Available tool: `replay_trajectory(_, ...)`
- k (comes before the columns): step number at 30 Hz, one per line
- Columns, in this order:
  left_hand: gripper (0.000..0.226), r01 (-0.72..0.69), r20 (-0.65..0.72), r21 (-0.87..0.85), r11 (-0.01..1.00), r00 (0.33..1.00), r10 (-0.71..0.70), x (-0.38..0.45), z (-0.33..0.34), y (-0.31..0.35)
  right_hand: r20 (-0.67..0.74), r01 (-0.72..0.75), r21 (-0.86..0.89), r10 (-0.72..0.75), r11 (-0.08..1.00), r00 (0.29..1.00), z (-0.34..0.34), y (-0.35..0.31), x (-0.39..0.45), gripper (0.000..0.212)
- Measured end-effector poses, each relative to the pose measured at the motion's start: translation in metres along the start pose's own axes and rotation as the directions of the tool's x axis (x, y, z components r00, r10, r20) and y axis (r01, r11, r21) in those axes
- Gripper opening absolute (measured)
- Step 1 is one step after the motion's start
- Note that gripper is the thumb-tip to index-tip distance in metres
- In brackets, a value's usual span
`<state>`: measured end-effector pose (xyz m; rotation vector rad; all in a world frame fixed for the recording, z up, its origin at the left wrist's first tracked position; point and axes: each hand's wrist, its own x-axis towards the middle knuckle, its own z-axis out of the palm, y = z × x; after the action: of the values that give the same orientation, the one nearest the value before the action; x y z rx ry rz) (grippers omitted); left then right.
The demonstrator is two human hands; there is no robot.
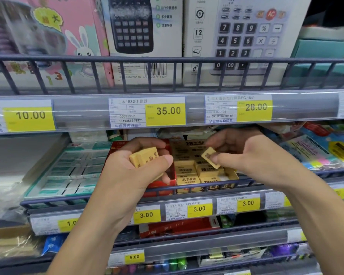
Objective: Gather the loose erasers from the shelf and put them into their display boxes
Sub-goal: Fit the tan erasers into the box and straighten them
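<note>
Both hands hold yellow erasers above the display boxes on the middle shelf.

The left hand (pixel 145 165) grips a stack of erasers (pixel 144 156) over the red display box (pixel 167 181), fingers curled round them. The right hand (pixel 246 153) pinches a single eraser (pixel 211 157) between thumb and fingers, tilted, above the yellow display box (pixel 205 188), which contains rows of matching erasers. Both boxes sit side by side behind the shelf rail (pixel 187 195).

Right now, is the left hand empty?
No, the left hand grips a stack of yellow erasers over the red box.
</note>
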<state>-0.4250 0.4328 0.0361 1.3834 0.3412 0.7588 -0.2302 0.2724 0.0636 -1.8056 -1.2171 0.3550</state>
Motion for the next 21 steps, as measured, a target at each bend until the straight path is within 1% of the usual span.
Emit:
replay_trajectory(3, 0.022, 0.000, -0.002, 0.009, 1.000, 1.000, 0.000, 0.0002, -0.0008, -0.0008, 0.086, -0.010, -0.273, 0.035, 0.962, 0.996, -0.0074, -0.0007, -0.0002, 0.019)
replay_trajectory(5, 0.022, -0.001, -0.001, 0.011, 1.000, 1.000, 0.001, 0.0004, -0.0013, -0.0016, 0.134, -0.013, -0.365, 0.066, 0.931, 0.989, -0.0083, -0.0017, 0.0007, 0.018)
replay_trajectory(9, 0.022, -0.001, 0.007, 0.008, 1.000, 1.000, 0.001, 0.0009, -0.0025, -0.0034, 0.206, -0.023, -0.355, 0.103, 0.935, 0.973, -0.0061, 0.0004, 0.0040, 0.018)
replay_trajectory(12, 0.025, -0.001, 0.014, 0.016, 1.000, 1.000, 0.001, 0.0013, -0.0038, -0.0042, 0.201, -0.011, -0.416, 0.104, 0.909, 0.974, -0.0059, 0.0018, 0.0059, 0.011)
replay_trajectory(15, 0.034, -0.004, 0.024, 0.023, 1.000, 1.000, 0.003, 0.0012, -0.0047, -0.0046, 0.186, -0.002, -0.482, 0.105, 0.876, 0.977, -0.0052, 0.0023, 0.0068, 0.012)
replay_trajectory(17, 0.036, -0.007, 0.025, 0.018, 1.000, 1.000, 0.007, 0.0016, -0.0047, -0.0049, 0.184, 0.010, -0.528, 0.103, 0.849, 0.978, -0.0040, 0.0030, 0.0078, 0.012)
replay_trajectory(21, 0.032, 0.003, 0.036, 0.030, 1.000, 0.999, -0.004, 0.0022, -0.0035, -0.0051, 0.212, 0.027, -0.525, 0.100, 0.851, 0.972, -0.0006, 0.0048, 0.0078, 0.012)
